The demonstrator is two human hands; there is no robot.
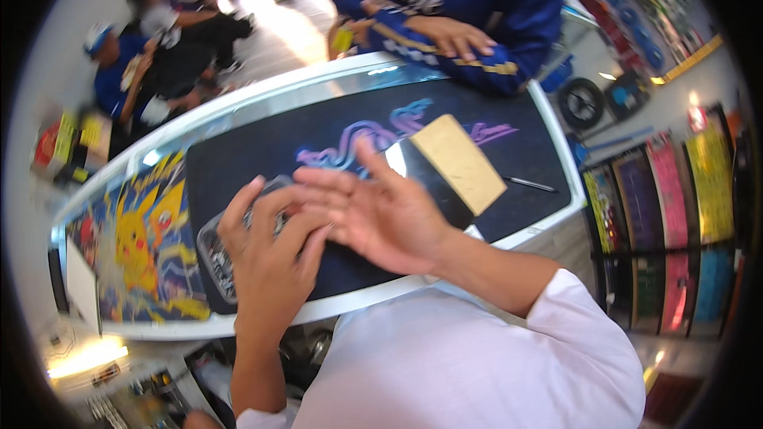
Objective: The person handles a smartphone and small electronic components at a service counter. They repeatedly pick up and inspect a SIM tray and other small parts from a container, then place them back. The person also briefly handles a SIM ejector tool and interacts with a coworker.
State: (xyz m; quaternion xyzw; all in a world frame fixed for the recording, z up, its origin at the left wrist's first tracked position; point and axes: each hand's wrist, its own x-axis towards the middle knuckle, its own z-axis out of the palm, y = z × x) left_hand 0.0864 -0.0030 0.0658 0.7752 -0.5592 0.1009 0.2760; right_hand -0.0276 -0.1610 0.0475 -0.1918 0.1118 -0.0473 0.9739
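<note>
My left hand (pixel 274 242) is over a clear plastic tub (pixel 217 260) of small, metallic-looking pieces, too blurred to name. Its fingers are apart and bent, and its thumb and some fingertips meet the fingertips of my right hand. The right hand (pixel 397 218) is stretched out with the palm showing and the thumb raised. I can make out nothing held in either hand. Under both lies a black mat (pixel 246 143) with a pink and blue neon-like design. Beside my right wrist are a dark glossy flat thing (pixel 435 191) and a tan card or envelope (pixel 461 163).
A pen (pixel 531 184) lies on the mat's right side. A yellow cartoon mat (pixel 143 246) covers the left of the white-edged counter (pixel 556 123). Opposite, a person in a blue jacket (pixel 477 8) rests folded arms on the edge. A display rack (pixel 664 222) stands right; seated people (pixel 167 48) are far left.
</note>
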